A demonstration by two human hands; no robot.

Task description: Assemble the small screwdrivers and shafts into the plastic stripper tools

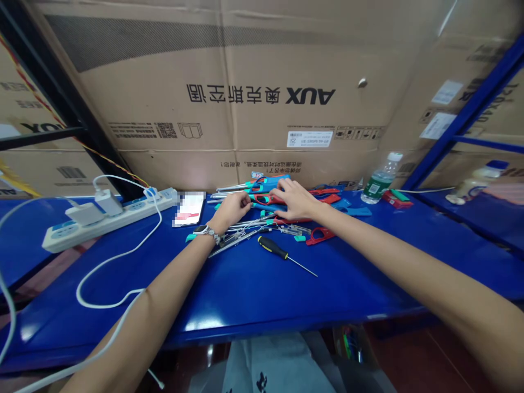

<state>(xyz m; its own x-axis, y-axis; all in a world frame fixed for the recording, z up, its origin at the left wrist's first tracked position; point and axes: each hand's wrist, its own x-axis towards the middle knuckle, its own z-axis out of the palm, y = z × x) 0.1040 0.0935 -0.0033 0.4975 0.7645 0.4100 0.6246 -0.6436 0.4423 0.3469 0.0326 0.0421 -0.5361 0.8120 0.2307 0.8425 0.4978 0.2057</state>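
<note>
Long-nosed lighters with red or blue handles and thin metal tubes lie in a heap at the back of the table. At its near left side is my left hand, fingers curled together by the front of a red lighter; what they pinch is hidden. My right hand reaches over the heap, its thumb and fingers around the rear of that red lighter. Nearer me lie loose metal tubes, clear parts and a red handle piece. A black and yellow screwdriver lies in front.
A white power strip with chargers and a cable takes up the left. Beside it lies a phone. A water bottle and a small red box stand right. A large cardboard box closes off the back.
</note>
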